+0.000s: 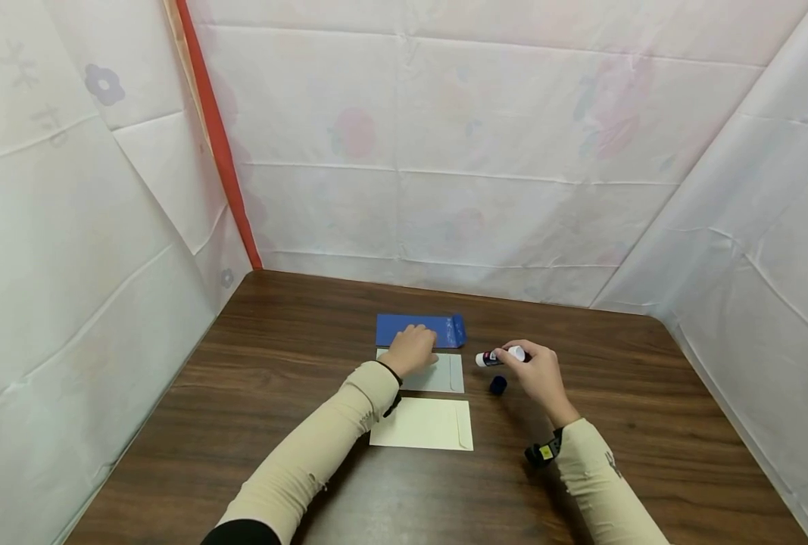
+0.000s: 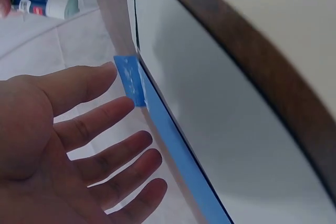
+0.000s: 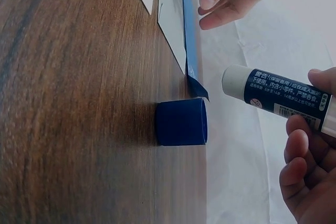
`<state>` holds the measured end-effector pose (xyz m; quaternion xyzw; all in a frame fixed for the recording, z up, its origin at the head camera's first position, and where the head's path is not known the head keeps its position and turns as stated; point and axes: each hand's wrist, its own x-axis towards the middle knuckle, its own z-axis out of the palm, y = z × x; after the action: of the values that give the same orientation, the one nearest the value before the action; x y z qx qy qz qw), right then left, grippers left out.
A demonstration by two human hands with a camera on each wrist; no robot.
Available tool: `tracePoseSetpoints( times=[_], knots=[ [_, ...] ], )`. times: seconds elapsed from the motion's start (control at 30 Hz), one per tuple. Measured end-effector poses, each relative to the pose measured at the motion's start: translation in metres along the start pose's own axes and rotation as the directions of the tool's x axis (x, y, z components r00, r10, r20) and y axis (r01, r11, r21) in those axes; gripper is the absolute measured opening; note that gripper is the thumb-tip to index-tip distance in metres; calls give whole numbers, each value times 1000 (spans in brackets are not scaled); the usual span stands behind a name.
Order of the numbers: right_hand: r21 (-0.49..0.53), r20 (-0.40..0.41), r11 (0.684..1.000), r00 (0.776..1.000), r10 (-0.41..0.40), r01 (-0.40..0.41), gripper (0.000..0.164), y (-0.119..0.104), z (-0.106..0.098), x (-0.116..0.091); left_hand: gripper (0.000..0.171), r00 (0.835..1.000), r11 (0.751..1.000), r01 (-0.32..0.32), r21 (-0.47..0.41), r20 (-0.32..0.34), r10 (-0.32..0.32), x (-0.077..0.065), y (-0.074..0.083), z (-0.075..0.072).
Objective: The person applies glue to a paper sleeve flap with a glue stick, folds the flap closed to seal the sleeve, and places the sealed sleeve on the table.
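My right hand [image 1: 538, 376] pinches a white glue stick [image 3: 281, 98] with a dark label between thumb and fingers, its uncapped end pointing left. Below it, the dark blue cap [image 3: 181, 123] stands on the table. My left hand [image 2: 68, 140] has its fingers loosely spread and nothing in them; it hovers over the grey envelope [image 1: 438, 376] by the lower edge of the blue envelope [image 1: 398, 325]. The blue envelope's flap [image 2: 130, 80] is folded out to the right and carries whitish smears. A cream envelope [image 1: 420, 424] lies nearest to me, partly behind my left forearm.
The three envelopes lie in a column on a dark wood-grain table [image 1: 294, 303]. White sheeting [image 1: 444, 151] hangs behind the table and along both sides, with a red strip [image 1: 216, 136] at the back left corner.
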<state>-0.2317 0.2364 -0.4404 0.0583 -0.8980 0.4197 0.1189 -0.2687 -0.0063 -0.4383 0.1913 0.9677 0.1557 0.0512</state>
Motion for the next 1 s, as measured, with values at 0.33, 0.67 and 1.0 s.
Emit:
tracePoseSetpoints(
  times=[0.33, 0.67, 1.0],
  knots=[
    [-2, 19, 1000, 1000, -6, 6, 26, -4, 2, 5, 27, 999, 999, 42, -24, -21, -42, 9, -11, -2],
    [-3, 37, 1000, 999, -1, 2, 28, -9, 5, 13, 24, 998, 997, 59, -52, -13, -60, 15, -21, -4],
    [0, 54, 1000, 998, -17, 17, 29, -14, 10, 20, 27, 998, 998, 64, -23, 10, -63, 19, -28, -1]
  ],
)
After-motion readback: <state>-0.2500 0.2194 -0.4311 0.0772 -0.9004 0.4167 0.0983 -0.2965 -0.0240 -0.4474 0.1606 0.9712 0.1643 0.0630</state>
